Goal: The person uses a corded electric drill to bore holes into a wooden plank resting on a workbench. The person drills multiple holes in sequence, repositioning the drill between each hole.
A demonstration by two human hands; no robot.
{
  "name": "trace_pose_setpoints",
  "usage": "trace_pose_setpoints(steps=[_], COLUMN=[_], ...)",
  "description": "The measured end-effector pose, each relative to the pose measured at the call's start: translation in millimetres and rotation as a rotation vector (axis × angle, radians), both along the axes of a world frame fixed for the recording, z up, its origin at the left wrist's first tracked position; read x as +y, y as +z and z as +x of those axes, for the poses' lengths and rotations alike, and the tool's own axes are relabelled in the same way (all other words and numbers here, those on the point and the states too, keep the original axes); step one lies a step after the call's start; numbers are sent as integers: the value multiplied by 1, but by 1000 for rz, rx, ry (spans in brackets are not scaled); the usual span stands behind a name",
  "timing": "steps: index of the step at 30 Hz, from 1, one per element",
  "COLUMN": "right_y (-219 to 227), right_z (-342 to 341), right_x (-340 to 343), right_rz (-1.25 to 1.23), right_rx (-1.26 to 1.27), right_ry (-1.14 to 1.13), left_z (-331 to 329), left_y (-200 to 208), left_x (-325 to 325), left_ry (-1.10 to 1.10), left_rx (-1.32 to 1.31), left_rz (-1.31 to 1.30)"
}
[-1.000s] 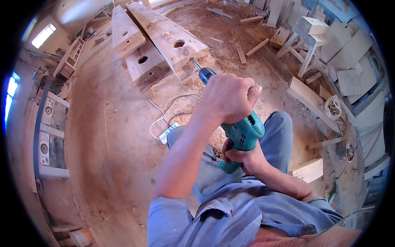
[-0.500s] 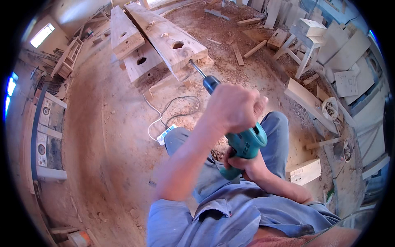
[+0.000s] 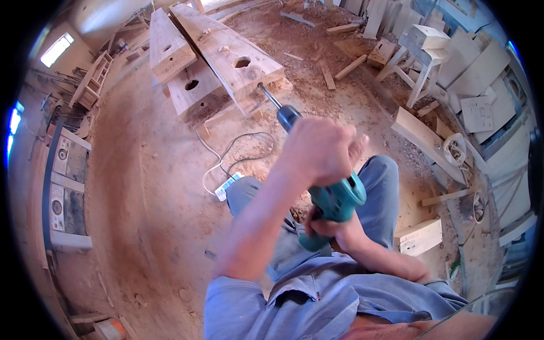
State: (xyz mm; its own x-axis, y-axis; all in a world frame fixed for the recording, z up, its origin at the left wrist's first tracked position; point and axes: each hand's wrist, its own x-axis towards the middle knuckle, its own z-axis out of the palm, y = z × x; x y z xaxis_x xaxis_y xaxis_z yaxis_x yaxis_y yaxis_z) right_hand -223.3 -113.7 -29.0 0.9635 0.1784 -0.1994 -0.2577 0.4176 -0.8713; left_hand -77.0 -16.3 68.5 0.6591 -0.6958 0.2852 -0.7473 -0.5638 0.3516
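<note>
A teal power drill (image 3: 335,202) with a dark chuck is held in front of my body. My left hand (image 3: 323,150) is closed over the front of its body, behind the chuck. My right hand (image 3: 339,228) wraps the drill's handle. The long metal bit (image 3: 270,95) meets the end face of a thick wooden beam (image 3: 258,71); how deep its tip sits is hard to make out. That beam has a large hole in its top, with wood shavings lying on it. Beside it lies another holed beam (image 3: 184,90), with a further timber piece (image 3: 170,56) on top.
A power strip (image 3: 229,186) with looping cables (image 3: 249,136) lies on the dusty floor by my left knee. Timber offcuts (image 3: 419,237), a long beam (image 3: 425,141) and a wooden sawhorse (image 3: 422,68) stand to the right. A machine-like frame (image 3: 71,184) is at the left.
The drill's handle and my right hand have shifted slightly left and down. Both hands keep their grip, and the bit stays at the beam's end. The whole view has moved a little.
</note>
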Motion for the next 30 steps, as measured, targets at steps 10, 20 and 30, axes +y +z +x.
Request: trace_pose_setpoints(steps=[10,20,30], right_y=[0,-8,-24], right_z=[-5,-14,-14], right_x=[10,11,-6], right_rz=[111,75,-38], right_rx=[23,10,-28], right_ry=[-105,-136,-97], left_z=[0,-2,-6], left_y=[-6,-13,-16], left_x=[4,9,2], left_ry=[-26,-67,-124], left_rx=[-14,-21,-67], left_rz=[-74,-131,-209])
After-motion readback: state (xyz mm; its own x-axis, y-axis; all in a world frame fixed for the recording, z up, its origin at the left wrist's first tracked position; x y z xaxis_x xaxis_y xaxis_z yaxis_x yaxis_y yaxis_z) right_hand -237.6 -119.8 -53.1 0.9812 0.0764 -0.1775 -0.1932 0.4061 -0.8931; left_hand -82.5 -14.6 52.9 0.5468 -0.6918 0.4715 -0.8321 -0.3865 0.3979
